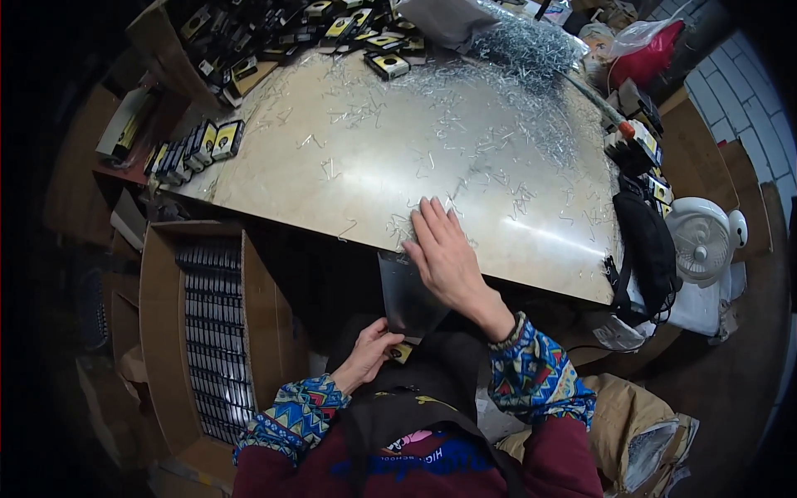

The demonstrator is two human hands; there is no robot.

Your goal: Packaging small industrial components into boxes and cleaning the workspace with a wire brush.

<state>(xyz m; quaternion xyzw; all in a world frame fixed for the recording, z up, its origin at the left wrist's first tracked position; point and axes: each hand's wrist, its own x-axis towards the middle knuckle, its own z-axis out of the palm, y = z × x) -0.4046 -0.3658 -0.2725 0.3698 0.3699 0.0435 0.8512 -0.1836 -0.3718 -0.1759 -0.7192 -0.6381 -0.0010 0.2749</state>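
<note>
My right hand point(444, 257) lies flat, fingers stretched out, at the near edge of the pale worktable point(365, 166). Small bent wire hooks point(403, 228) lie around its fingertips. Below the table edge, my left hand point(369, 355) is closed at the lower corner of a dark, see-through plastic piece point(403, 290); whether this is a bag or a tray I cannot tell. The piece hangs between the table edge and my lap, partly behind my right hand. A small yellow and black box point(400, 353) shows beside my left fingertips.
A heap of wire hooks point(531, 54) and a red-tipped rod point(624, 129) lie at the back right. Small black and yellow boxes point(340, 29) pile up at the back left. An open carton point(154, 315) stands left, a white fan point(701, 241) right.
</note>
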